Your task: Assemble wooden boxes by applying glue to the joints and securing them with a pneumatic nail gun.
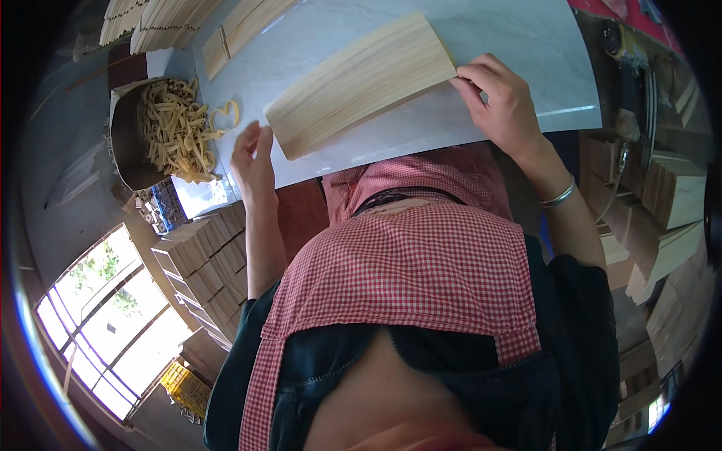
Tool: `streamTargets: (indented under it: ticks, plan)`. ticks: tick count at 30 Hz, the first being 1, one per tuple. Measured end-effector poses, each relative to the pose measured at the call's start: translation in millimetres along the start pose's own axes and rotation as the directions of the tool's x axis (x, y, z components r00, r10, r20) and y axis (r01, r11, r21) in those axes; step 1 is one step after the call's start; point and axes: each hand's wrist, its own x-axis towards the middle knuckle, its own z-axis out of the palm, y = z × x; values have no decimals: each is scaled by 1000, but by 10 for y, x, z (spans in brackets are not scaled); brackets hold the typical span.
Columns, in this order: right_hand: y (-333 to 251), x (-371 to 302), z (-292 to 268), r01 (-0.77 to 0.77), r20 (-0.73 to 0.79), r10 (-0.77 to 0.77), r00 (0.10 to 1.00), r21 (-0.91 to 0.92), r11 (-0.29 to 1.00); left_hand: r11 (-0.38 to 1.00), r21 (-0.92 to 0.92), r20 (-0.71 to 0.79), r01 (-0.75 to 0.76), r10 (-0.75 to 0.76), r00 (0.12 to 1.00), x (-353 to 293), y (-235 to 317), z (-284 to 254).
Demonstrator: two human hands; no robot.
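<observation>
— What can't you see at the right grip (499, 98)?
— The underside of the board (361, 86) it pinches, and the tips of its curled fingers.
— And the left grip (253, 158)?
— Slightly blurred; I can't tell whether its thumb touches the board's near end.
— Just left of that grip?
— The floor of the bin (126, 143), hidden under pale strips (177, 124).
— Beyond both grips?
— The upper edge cuts off the slat stack (169, 22), the planks (252, 26) and the tabletop (519, 45).
— Well right of the right grip?
— Dim clutter (620, 45), too small to sort out.
— And behind the left grip?
— A yellow object (184, 387), too small to name.
</observation>
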Motion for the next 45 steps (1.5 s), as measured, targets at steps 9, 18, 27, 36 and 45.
streamTargets:
  ticks: [9,18,27,36,45]
  plan:
    - [6,16,-43,34,90,-21,996,-136,990,946,-232,136,225,-198,971,-301,-82,6]
    - [-25,110,-93,55,185,-16,983,-206,977,936,-226,151,268,-238,959,-296,-1,6]
    - [-20,205,-147,81,241,-36,970,-178,981,979,-92,181,184,-165,970,-285,-45,-18]
    - [18,111,-134,56,133,-44,990,-85,995,982,156,145,105,-128,981,-69,-102,-84]
    - [-6,118,-77,77,88,-68,994,-101,992,370,286,429,-884,776,463,-18,832,957]
